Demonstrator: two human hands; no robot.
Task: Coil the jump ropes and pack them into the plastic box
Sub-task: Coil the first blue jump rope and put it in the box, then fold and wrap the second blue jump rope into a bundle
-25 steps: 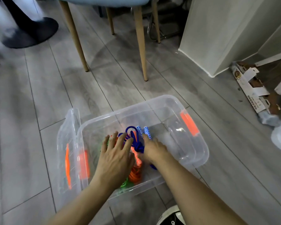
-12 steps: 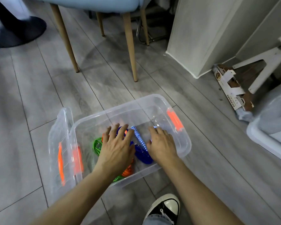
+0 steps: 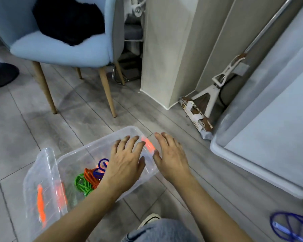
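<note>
Both hands hover empty with fingers spread: the left hand (image 3: 125,165) over the plastic box (image 3: 73,158), the right hand (image 3: 171,158) just beyond its right rim. The coiled jump ropes (image 3: 90,177) lie inside, apparently packed.

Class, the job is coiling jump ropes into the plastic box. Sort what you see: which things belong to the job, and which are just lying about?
Belongs to the job:
plastic box
its lid
green rope
orange rope
blue rope
left hand
right hand

Just lying about:
blue chair
mop
blue wire object
</note>
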